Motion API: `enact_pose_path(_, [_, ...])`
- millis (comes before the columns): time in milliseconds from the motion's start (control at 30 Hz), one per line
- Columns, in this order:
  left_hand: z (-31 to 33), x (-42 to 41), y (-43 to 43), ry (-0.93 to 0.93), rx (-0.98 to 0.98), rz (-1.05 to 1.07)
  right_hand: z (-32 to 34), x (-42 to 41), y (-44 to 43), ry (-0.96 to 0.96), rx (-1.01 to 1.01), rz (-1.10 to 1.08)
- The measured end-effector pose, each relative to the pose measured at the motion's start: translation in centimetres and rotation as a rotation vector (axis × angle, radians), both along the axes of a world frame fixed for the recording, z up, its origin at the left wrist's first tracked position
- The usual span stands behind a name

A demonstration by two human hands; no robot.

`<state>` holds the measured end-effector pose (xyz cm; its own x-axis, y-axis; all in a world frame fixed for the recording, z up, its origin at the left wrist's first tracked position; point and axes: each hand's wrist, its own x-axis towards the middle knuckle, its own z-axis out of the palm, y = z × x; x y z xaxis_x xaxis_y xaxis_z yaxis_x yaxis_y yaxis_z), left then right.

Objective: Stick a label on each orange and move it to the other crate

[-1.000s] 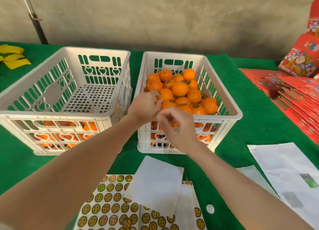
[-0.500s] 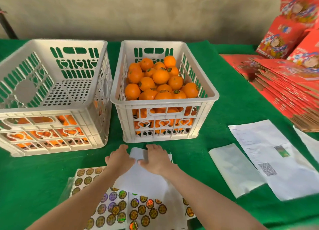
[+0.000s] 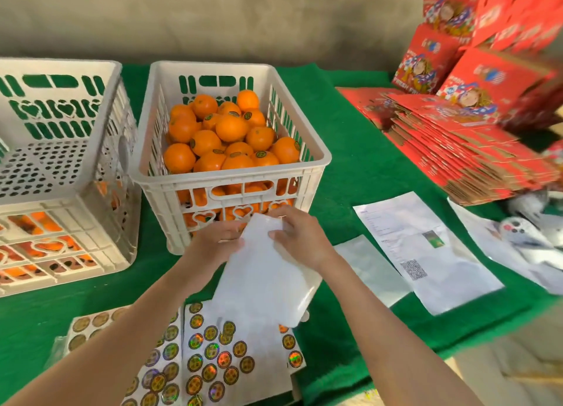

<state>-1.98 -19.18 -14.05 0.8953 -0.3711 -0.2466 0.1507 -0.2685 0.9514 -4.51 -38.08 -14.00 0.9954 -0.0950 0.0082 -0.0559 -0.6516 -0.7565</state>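
Observation:
A white crate (image 3: pixel 316 158) in the middle holds a heap of oranges (image 3: pixel 231 128), several with round labels on them. To its left stands a second white crate (image 3: pixel 100 174), stacked on another crate with oranges below. Sheets of round gold and holographic labels (image 3: pixel 210 363) lie on the green cloth near me. Both hands hold a blank white backing sheet (image 3: pixel 265 277) lifted above the label sheets. My left hand (image 3: pixel 219 241) grips its left top edge, and my right hand (image 3: pixel 295 235) pinches its top right corner.
Red printed cartons (image 3: pixel 457 149) are stacked flat at the right, with more standing behind. White papers, one with a QR code (image 3: pixel 426 253), and a clear plastic sleeve (image 3: pixel 368 271) lie right of my hands. A green cloth (image 3: pixel 359 168) covers the table.
My hands left the orange crate, came down to the blank white sheet and lifted it off the label sheets. The view swung to the right.

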Motion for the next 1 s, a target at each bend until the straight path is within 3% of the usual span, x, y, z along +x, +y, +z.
enact_pose_path(167, [-1.6, -0.9, -2.6, -0.013, 0.211, -0.001, -0.1, -1.9, -8.7, 0.181, -0.271, -0.310])
enact_pose_path(367, [-3.5, -1.1, -3.1, -0.022, 0.303, -0.145, -3.0, -4.6, -13.7, 0.350, -0.382, -0.534])
enact_pose_path(567, [-4.1, -0.5, -3.0, -0.041, 0.297, -0.164, -5.4, -5.2, -14.5, 0.522, -0.557, -0.577])
enact_pose_path(667, [-4.2, -0.2, -2.4, -0.050, 0.281, -0.156, -5.6, -5.1, -13.2, 0.448, -0.593, -0.573])
enact_pose_path(767, [-4.3, -0.1, -1.6, -0.040, 0.279, -0.135, -5.5, -4.3, -9.9, 0.197, -0.598, -0.489])
enact_pose_path(867, [-4.7, 0.1, -0.5, -0.017, 0.298, -0.106, -5.1, -3.6, -4.7, -0.019, -0.502, -0.275])
enact_pose_path(933, [-4.9, 0.2, 0.4, -0.017, 0.341, -0.105, -5.0, -3.4, -1.2, -0.021, -0.411, -0.059])
enact_pose_path(1000, [-5.1, 0.2, 1.6, -0.062, 0.416, -0.117, -5.4, -3.3, 1.8, 0.099, -0.365, 0.172])
